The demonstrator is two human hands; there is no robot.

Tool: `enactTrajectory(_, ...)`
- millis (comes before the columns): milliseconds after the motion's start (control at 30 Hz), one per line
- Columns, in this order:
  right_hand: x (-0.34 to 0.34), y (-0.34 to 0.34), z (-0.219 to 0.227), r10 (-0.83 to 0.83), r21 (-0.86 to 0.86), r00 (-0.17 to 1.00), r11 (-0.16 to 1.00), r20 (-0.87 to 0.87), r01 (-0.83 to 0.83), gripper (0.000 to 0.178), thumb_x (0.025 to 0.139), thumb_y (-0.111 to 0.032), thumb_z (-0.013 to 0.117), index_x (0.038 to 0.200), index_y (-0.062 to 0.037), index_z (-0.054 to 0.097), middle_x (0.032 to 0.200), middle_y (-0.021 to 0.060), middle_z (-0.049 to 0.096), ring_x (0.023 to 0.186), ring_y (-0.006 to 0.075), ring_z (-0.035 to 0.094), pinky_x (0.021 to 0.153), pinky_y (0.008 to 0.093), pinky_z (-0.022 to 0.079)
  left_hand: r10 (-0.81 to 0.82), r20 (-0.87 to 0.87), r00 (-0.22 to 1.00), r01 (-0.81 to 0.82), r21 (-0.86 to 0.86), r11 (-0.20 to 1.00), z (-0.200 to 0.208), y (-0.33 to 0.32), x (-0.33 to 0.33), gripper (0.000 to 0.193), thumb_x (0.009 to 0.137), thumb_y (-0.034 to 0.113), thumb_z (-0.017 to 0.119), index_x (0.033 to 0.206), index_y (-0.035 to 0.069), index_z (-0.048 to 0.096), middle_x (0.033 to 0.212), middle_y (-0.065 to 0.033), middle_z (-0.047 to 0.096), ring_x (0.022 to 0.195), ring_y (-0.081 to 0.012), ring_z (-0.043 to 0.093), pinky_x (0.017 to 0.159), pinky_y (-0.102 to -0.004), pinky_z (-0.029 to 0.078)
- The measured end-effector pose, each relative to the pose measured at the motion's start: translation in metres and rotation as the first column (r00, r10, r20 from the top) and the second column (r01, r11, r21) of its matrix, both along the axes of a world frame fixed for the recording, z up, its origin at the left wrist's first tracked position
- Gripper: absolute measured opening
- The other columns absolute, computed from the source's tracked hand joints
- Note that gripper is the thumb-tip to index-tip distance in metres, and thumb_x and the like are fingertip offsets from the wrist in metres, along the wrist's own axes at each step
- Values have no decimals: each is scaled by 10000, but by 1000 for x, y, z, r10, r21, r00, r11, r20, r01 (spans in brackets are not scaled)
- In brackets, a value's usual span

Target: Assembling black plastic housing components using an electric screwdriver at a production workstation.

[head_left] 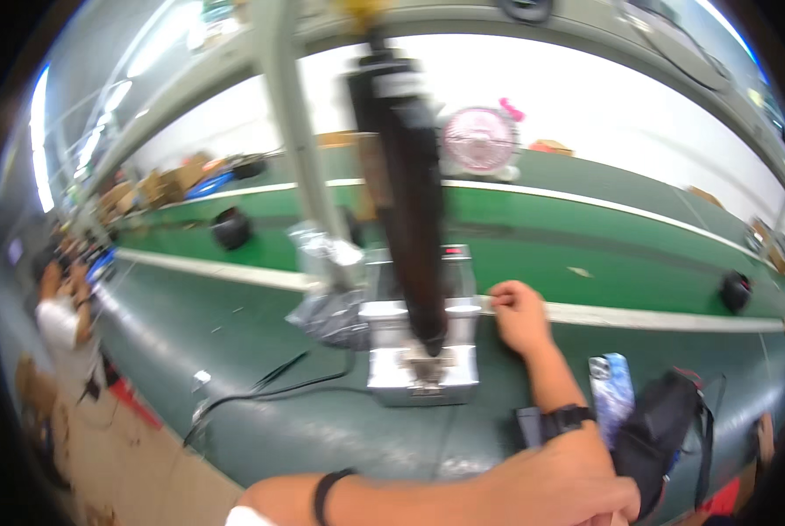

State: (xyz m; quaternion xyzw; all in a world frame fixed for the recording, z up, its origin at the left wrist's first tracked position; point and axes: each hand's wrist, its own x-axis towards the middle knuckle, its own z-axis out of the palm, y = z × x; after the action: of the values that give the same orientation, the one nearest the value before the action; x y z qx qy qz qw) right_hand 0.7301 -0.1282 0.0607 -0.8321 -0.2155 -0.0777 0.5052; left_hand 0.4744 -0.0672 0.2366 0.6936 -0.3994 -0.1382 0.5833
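Note:
From the lower left my left forearm, with a black band on it, reaches across my right arm. My left hand has its fingers curled, and whatever they may hold is hidden at the lower edge. A black watch is on my right wrist. My right hand has thumb and fingertips pinched together beside a metal box-shaped device; anything between them is too small to make out. A black, pen-shaped power screwdriver hangs tip-down over the device, blurred and touched by neither hand.
A clear plastic bag and black cables lie left of the device. Right of my arm are a phone and a black bag. Behind runs a green conveyor carrying dark round parts. A pink fan stands beyond.

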Motion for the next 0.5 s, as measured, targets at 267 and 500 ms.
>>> enactTrajectory(267,-17,36,-5,23,-105,993,994,112,-11,140,823,-39,671,963,-29,671,859,103,709,821,231,694,797,352,550,327,732,598,-651,206,730,-135,-12,56,755,912,626,574,1315,-13,576,1295,-215,551,1248,-376,474,1048,-459,362)
enactTrajectory(500,-18,29,-5,-35,-47,985,998,170,43,83,855,-54,657,933,-28,659,790,99,677,737,228,655,694,361,515,292,605,741,-548,293,783,-111,-8,62,725,921,618,552,1326,18,585,1331,-220,543,1297,-364,438,1042,-458,339)
